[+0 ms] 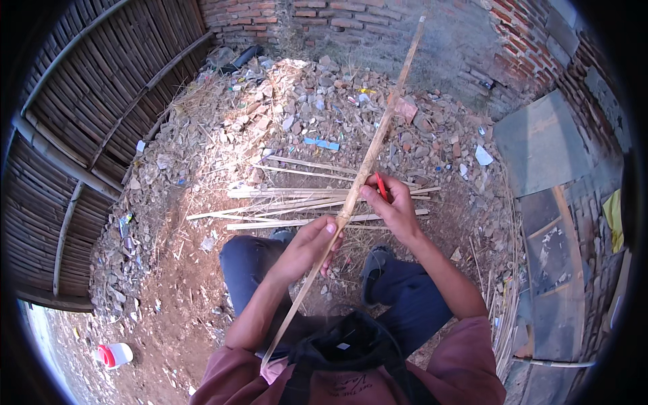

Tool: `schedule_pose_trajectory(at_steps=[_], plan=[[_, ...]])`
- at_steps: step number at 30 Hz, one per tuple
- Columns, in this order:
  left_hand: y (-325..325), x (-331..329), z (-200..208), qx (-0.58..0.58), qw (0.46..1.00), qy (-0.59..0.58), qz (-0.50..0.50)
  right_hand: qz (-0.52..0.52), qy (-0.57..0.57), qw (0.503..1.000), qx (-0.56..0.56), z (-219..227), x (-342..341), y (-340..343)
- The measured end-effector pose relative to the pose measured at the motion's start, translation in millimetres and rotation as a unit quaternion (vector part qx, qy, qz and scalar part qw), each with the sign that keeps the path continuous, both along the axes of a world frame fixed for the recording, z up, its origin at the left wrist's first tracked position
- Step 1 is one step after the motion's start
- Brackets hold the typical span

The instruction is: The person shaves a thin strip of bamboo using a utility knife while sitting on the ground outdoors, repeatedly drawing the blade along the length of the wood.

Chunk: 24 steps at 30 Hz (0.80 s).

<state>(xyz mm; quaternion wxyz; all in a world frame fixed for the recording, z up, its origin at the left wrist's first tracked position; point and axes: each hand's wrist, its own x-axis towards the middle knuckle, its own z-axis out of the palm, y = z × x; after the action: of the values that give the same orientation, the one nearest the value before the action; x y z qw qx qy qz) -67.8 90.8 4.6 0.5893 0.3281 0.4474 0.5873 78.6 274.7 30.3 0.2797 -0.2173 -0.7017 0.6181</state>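
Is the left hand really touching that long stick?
Touching. The head view shows the left hand gripping the long stick, with the thumb against one side and fingers curling out past the other.

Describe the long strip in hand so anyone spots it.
Brick wall at the top; below it, rubbly ground where loose pale strips lie sideways. Over them, the left hand grips the long strip. Unlike its neighbours, it slants steeply from lower left to upper right.
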Motion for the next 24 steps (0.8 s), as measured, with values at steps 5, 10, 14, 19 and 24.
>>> schedule_pose_trajectory(at_steps=[5,10,14,19,24], plan=[[1,0,-3,0.011,1.000,-0.028,0.001,0.012,-0.024,1.000,0.003,-7,-1,1],[1,0,-6,-0.006,0.998,-0.055,-0.022,0.042,-0.037,0.998,-0.014,-3,-4,-3],[1,2,2,-0.016,0.998,-0.034,-0.042,0.024,0.015,0.999,0.034,-21,-9,4],[-2,4,-3,-0.015,0.999,0.021,-0.042,0.020,-0.036,0.998,0.042,-20,-10,3],[-3,-3,0,-0.026,0.997,0.027,-0.074,0.036,-0.040,0.998,-0.038,-10,-10,-6]])
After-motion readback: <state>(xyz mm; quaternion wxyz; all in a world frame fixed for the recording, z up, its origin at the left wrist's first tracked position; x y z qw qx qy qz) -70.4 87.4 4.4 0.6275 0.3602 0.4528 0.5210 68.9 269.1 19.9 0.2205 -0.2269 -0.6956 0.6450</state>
